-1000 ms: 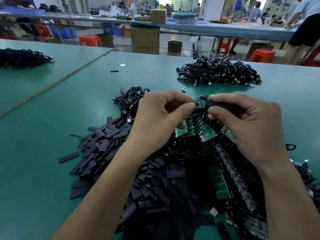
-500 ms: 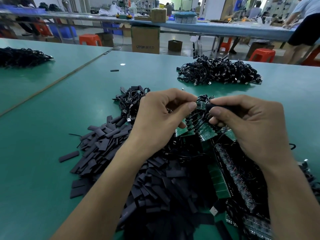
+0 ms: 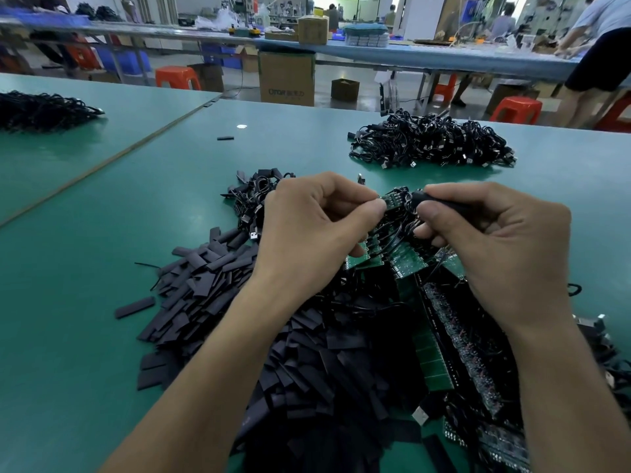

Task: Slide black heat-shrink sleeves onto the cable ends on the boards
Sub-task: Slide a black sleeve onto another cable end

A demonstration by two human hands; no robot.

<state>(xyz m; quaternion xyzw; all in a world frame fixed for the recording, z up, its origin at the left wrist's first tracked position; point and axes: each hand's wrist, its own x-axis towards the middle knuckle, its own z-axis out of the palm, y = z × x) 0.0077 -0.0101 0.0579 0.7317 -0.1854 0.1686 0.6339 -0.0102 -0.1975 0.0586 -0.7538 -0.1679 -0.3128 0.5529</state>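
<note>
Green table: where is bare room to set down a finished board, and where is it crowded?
Free: the green table left of the sleeve pile, up to the seam; also the strip between the left hand, the right hand and the far cable heap. Crowded: under both hands, where the sleeve pile meets the boards.

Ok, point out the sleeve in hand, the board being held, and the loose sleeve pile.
sleeve point(image 3: 450, 204), head view, its exposed middle.
board point(image 3: 392, 201), head view, green face.
sleeve pile point(image 3: 211, 285), head view, left side.
</note>
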